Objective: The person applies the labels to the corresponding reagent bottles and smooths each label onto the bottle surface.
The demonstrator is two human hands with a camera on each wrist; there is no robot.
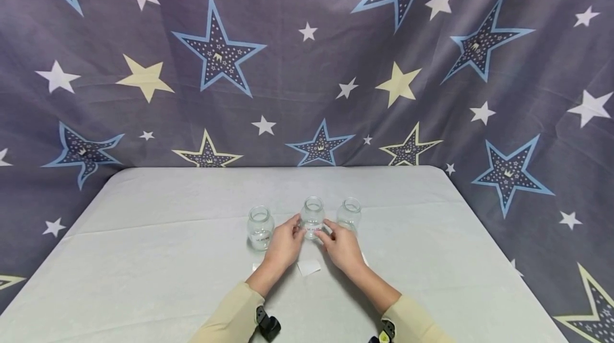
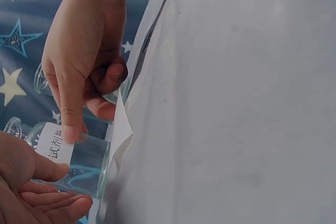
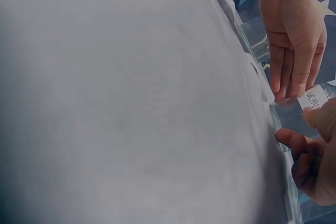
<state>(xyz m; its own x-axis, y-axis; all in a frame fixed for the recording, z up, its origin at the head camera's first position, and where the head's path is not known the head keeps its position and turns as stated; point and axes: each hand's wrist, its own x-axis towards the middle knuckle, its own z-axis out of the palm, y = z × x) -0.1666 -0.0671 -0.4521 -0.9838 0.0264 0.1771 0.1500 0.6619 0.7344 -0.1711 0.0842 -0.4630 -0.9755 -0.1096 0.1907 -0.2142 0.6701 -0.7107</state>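
A clear glass jar (image 1: 314, 207) stands upright between my two hands, the middle one of three. On its front is a white label (image 2: 54, 144) with dark handwritten characters. My left hand (image 1: 285, 244) holds the jar from the left, thumb on the label and fingers along the side. From the other side my right hand (image 1: 344, 247) grips it, its thumb (image 2: 72, 132) pressing the label's edge and its index finger against the glass. To the left stands another labelled jar (image 1: 260, 228). The third jar (image 1: 350, 213) is just beyond my right hand, its lower front partly hidden.
A white paper piece (image 1: 308, 267) lies on the table in front of the middle jar. Paper corners (image 1: 256, 267) show beside both forearms. A pale cloth covers the table (image 1: 158, 268), and a star-patterned curtain (image 1: 283, 76) hangs behind it.
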